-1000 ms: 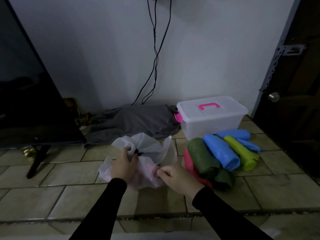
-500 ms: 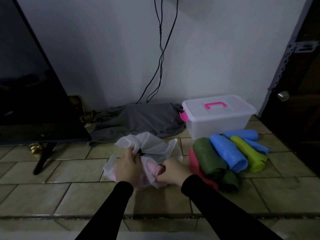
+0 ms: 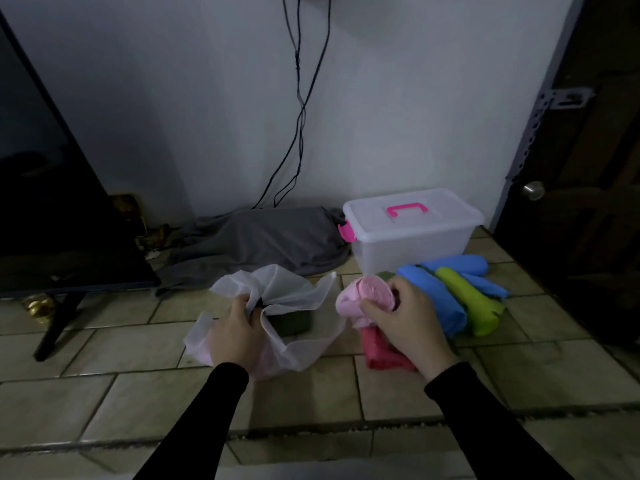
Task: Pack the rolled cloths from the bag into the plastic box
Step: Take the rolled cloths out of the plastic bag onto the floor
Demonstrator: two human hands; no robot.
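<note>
The left hand (image 3: 234, 332) clutched the bag (image 3: 277, 292); the right hand (image 3: 407, 320) had its grip clamped on a pink cloth (image 3: 367, 292).

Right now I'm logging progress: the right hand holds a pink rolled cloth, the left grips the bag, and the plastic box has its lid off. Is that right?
Not quite. The head view shows the plastic box closed, its lid with the pink handle on. The rest stands: the right hand holds the pink rolled cloth, and the left hand grips the bag.
</note>
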